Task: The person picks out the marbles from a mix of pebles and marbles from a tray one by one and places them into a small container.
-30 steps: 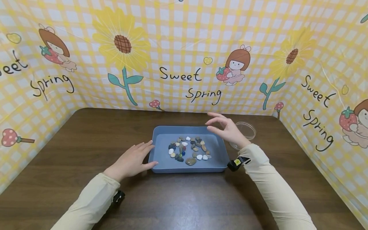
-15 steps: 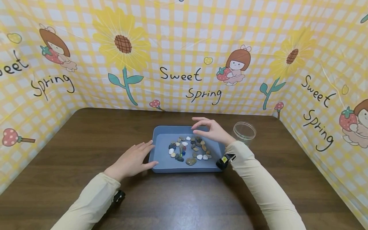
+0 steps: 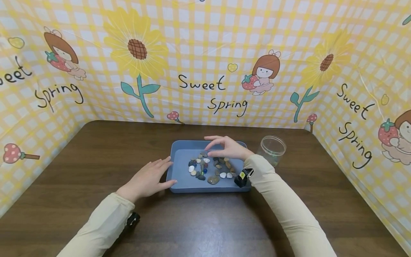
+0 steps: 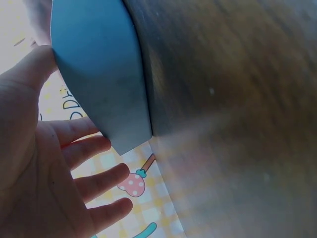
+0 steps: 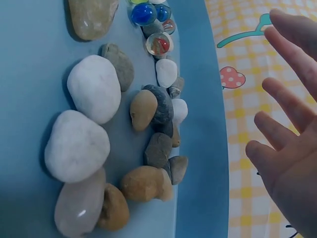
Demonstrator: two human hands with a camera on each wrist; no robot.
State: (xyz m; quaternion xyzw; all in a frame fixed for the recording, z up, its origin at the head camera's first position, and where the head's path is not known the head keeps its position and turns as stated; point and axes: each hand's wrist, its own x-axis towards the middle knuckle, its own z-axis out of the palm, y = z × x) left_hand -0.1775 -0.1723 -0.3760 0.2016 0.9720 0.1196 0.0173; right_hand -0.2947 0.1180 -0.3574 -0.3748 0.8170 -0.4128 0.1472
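Observation:
A blue tray [image 3: 179, 181] on the table holds several pebbles laid in two ring-like groups. My left hand [image 3: 146, 180] rests against the tray's left end with its fingers spread; in the left wrist view, its thumb and fingertips touch the tray wall [image 4: 99, 74]. Over the back of the tray reaches my right hand [image 3: 229, 148], fingers loosely bent with nothing between them. White pebbles [image 5: 78, 146], brown pebbles [image 5: 142, 183] and grey pebbles [image 5: 158, 148] show close up in the right wrist view, along with a blue marble [image 5: 143, 14] and a clear marble [image 5: 159, 44] with red inside.
To the right of the tray, partly behind the right forearm, stands a clear round jar [image 3: 273, 146]. The dark wooden table [image 3: 106, 153] is bordered by a yellow checked cloth [image 3: 199, 43] at the back and both sides.
My right hand has moved left from beside the jar, and slightly lower, to over the back of the tray. More of the jar shows now. My left hand has stayed in place.

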